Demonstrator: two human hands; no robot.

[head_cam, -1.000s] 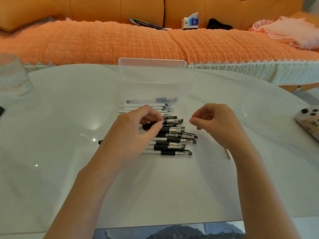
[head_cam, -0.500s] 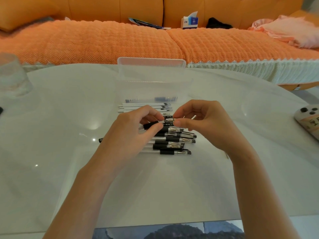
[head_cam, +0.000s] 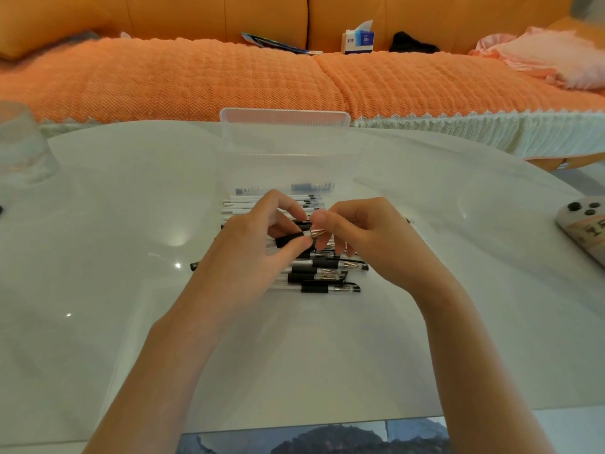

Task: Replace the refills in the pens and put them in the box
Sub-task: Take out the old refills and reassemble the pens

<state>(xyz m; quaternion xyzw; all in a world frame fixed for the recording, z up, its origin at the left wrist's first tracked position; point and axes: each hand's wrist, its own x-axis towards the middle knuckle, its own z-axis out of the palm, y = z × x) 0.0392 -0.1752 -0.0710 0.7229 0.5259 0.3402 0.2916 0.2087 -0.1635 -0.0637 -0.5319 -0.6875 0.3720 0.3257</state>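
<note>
My left hand (head_cam: pixel 252 244) grips a clear pen with a black grip (head_cam: pixel 289 240) just above the table, its metal tip pointing right. My right hand (head_cam: pixel 363 237) pinches that metal tip (head_cam: pixel 317 234) between thumb and fingers. Under both hands lies a row of several more black-grip pens (head_cam: pixel 327 276). Behind them lie several white refills (head_cam: pixel 248 204), partly hidden by my fingers. A clear plastic box (head_cam: pixel 284 126) stands beyond the refills, with something dark and small lying along its floor.
The white table (head_cam: pixel 131 290) has a rounded right edge. A clear glass (head_cam: pixel 19 142) stands far left, a game controller (head_cam: pixel 586 224) far right. A small black piece (head_cam: pixel 193 266) lies left of my left wrist. An orange sofa (head_cam: pixel 196 80) fills the background.
My right hand has moved left from open air to the pen in my left hand and now pinches its tip. My left hand has kept hold of the pen.
</note>
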